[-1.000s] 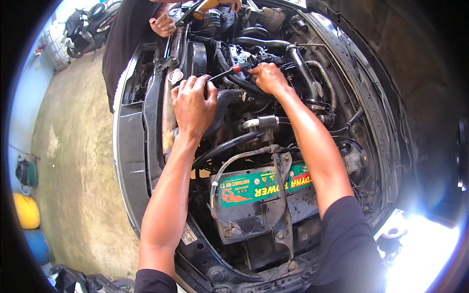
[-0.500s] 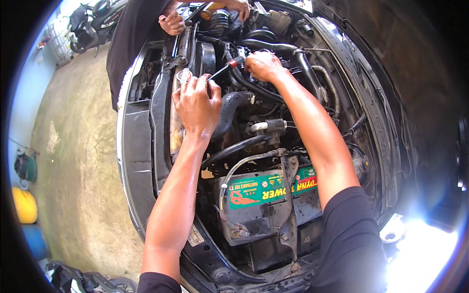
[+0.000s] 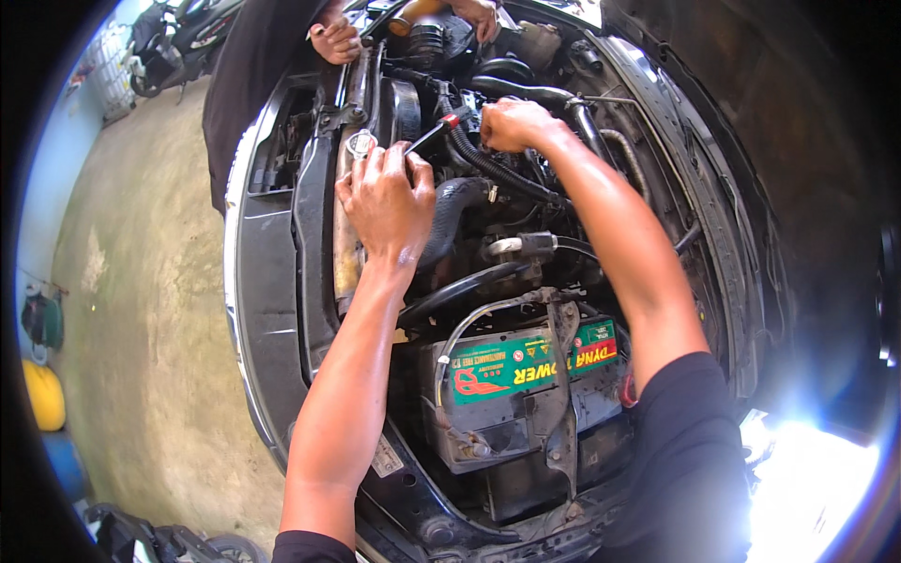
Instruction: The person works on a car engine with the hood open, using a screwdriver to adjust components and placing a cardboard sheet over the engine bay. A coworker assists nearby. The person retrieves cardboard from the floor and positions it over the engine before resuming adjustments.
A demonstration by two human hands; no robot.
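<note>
Left hand (image 3: 387, 205) is palm down at the radiator (image 3: 348, 267), fingers bent and slightly spread. Dark rod (image 3: 429, 138) with a red band runs from its thumb side toward the right hand (image 3: 516, 125), so it sits between the two. Can't tell if the left grips the rod or just touches it. Right hand is curled over the engine, just past the rod's red end; fingertips hidden, can't tell what it holds. Cap (image 3: 360, 143) is just beyond the left fingers. Ribbed hose (image 3: 490, 170) passes between the hands; thick hose (image 3: 456, 211) is just right of the left hand. Battery (image 3: 502, 433) is nearer the wearer than both hands, between the forearms. Co-worker's hand (image 3: 335, 41), loosely curled, is beyond the left hand.
</note>
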